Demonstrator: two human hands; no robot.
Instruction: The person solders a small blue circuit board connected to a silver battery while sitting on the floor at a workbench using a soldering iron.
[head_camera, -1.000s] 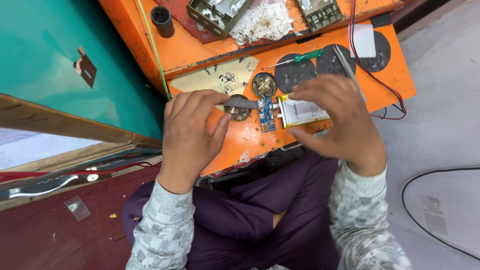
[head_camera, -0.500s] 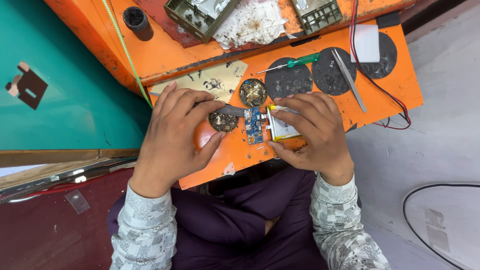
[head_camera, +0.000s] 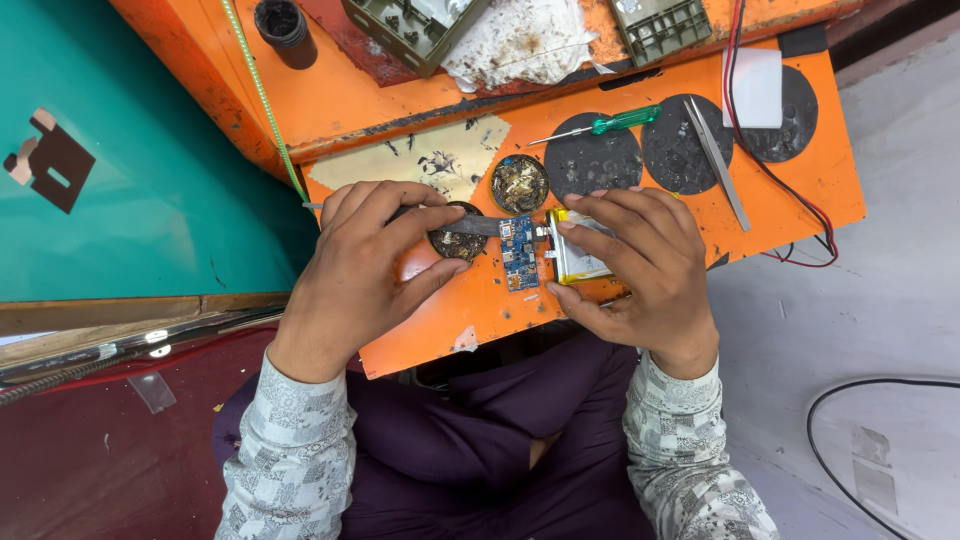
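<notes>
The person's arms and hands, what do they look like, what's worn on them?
Both arms wear long sleeves in a grey and white patchwork print of small squares and swirls, with buttoned-looking cuffs ending at the wrists. The left hand and right hand are bare: no gloves, rings, watch or bracelet can be seen. The left sleeve and right sleeve match in pattern.

Both arms in long sleeves of pale grey-white fabric with a dense geometric block print, cuffs ending at the wrists. Left hand (head_camera: 370, 260) and right hand (head_camera: 640, 270) bare, no rings or watch visible. Dark purple trousers (head_camera: 470, 440), loosely creased.
</notes>
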